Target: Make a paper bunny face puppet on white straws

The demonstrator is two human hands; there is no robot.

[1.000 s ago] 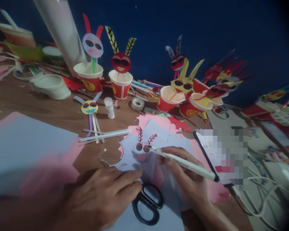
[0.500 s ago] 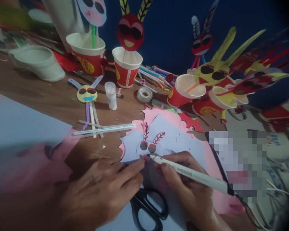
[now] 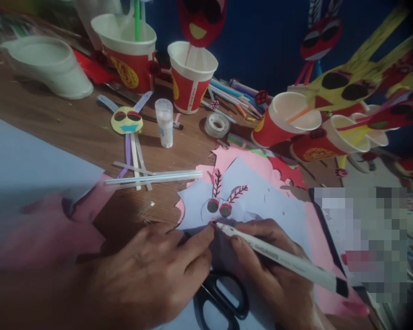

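My right hand (image 3: 275, 270) grips a white marker (image 3: 278, 256) with a dark end, its tip down at the left fingertips. My left hand (image 3: 165, 270) has its fingers bent and close together, the index finger reaching to the marker tip. A small bit of pink shows there; what the fingers hold is mostly hidden. Just beyond lies a pale paper face (image 3: 206, 213) with two dark round eyes (image 3: 219, 208) and two pink antennae (image 3: 217, 184) with black vein lines. Black-handled scissors (image 3: 241, 298) lie between my hands, partly under the left one.
Blue-grey paper (image 3: 271, 206) and pink paper (image 3: 234, 153) lie beneath. Straws (image 3: 158, 176), a yellow paper figure (image 3: 127, 120), a small glue bottle (image 3: 164, 123) and a tape roll (image 3: 216, 125) lie beyond. Red-and-white cups (image 3: 192, 87) with puppets stand behind, beside a white dish (image 3: 48, 64).
The view has tilted down and turned slightly left, so the things behind sit higher and further right. Both hands keep nearly the same pose, with the marker still at the left fingertips.
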